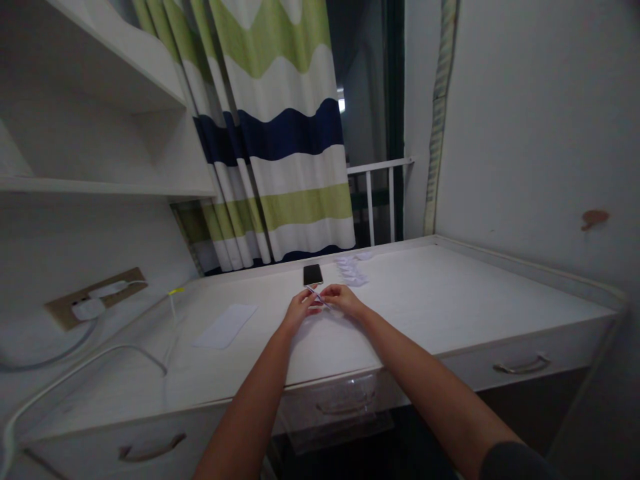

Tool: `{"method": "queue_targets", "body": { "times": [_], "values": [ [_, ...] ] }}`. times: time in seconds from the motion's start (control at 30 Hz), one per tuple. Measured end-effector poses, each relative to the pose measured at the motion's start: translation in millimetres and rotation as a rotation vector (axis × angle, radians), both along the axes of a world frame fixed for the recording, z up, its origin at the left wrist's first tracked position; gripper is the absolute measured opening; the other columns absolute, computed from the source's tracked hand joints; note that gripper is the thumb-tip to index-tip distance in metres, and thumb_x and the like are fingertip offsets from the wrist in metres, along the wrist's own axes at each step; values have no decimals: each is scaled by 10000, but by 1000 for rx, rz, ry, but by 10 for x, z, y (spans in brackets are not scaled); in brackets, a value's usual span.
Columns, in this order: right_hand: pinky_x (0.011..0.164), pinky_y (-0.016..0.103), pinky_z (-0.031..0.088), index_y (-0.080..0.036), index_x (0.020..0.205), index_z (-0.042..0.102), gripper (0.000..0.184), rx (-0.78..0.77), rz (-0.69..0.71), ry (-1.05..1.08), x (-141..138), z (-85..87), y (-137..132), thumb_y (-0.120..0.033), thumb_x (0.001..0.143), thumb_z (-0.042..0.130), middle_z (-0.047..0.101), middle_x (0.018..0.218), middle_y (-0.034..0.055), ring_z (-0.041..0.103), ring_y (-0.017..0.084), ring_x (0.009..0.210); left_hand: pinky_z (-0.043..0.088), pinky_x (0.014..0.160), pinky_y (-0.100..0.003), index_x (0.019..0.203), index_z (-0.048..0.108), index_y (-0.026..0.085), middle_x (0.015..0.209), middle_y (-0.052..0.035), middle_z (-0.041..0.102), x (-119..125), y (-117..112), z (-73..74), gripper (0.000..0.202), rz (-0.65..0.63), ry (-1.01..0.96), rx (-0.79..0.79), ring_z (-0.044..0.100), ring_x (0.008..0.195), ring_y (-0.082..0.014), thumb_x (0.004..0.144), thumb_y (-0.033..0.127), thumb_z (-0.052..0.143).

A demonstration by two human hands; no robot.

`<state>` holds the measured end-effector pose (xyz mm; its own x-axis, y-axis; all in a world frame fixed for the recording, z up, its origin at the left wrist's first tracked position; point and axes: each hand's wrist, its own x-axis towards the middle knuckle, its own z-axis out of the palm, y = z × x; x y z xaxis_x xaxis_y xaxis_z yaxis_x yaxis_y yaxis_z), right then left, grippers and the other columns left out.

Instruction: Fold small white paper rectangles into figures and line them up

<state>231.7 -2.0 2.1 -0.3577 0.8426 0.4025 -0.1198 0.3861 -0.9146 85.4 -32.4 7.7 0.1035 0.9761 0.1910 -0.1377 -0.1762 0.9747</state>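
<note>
Both of my hands are together over the white desk [400,313], in front of a dark phone [313,275]. Between my left hand [300,308] and my right hand [343,299] is a thin white piece of paper [317,294], seen almost edge-on. The fingers of each hand close on it from opposite sides. How it is folded is too small to make out. Just beyond my right hand lie several white folded papers [353,271] in a row. Flat white paper [226,326] rests to the left of my left hand.
A striped curtain [300,133] hangs behind the desk, beside a white railing [383,167]. White shelves [100,187] overhang the left side. Plugs [89,308] sit in a wall socket there, and a white cable [100,350] curves onto the desk. Drawers with handles [523,365] line the front.
</note>
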Motion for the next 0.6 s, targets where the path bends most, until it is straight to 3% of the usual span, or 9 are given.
{"method": "queue_targets", "body": {
  "times": [0.23,0.6],
  "values": [
    [545,238,371,-146,666,611,237,-96,57,12,8,18,-28,-308,516,696,591,618,-4,508,99,561,494,514,-246,1071,555,132,840,-90,627,-7,13,-19,412,-28,56,0,602,690,-162,694,287,612],
    [526,231,373,-141,633,563,282,-161,73,25,5,-15,-29,-323,480,715,581,573,-11,514,91,518,513,539,-278,1046,554,118,767,-66,623,17,-3,-28,357,-31,57,-24,600,665,-158,714,242,589]
  ]
}}
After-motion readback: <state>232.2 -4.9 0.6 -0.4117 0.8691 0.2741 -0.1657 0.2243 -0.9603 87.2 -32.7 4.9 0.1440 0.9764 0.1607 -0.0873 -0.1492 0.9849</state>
